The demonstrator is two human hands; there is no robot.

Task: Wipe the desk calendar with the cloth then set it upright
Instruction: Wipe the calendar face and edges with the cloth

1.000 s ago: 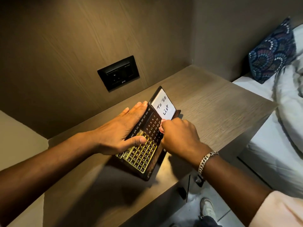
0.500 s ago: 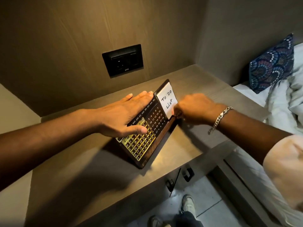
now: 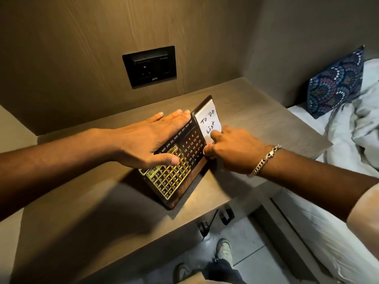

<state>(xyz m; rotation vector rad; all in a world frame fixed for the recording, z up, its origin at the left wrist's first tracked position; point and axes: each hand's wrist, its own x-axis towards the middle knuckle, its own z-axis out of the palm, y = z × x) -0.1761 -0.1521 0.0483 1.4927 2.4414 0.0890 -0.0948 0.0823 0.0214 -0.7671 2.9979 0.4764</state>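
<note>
The desk calendar (image 3: 190,152) is a dark wooden board with a gold sliding grid and a white "To Do List" note (image 3: 207,117). It is tilted up on the wooden desk (image 3: 256,124). My left hand (image 3: 151,140) lies along its top edge, fingers flat behind it and thumb pressed on the front. My right hand (image 3: 233,150) is fisted against the face at the note's lower corner. A small bit of pink cloth (image 3: 207,149) shows at its fingertips; the rest is hidden in the fist.
A black wall socket (image 3: 149,66) sits on the panel behind the desk. To the right is a bed (image 3: 338,140) with white sheets and a patterned blue pillow (image 3: 336,83). Below the desk edge, a shoe (image 3: 224,249) shows on the floor.
My right hand slid from the date numbers out to the calendar's right end, then came back onto the note's lower corner. My left hand kept its hold on the top edge.
</note>
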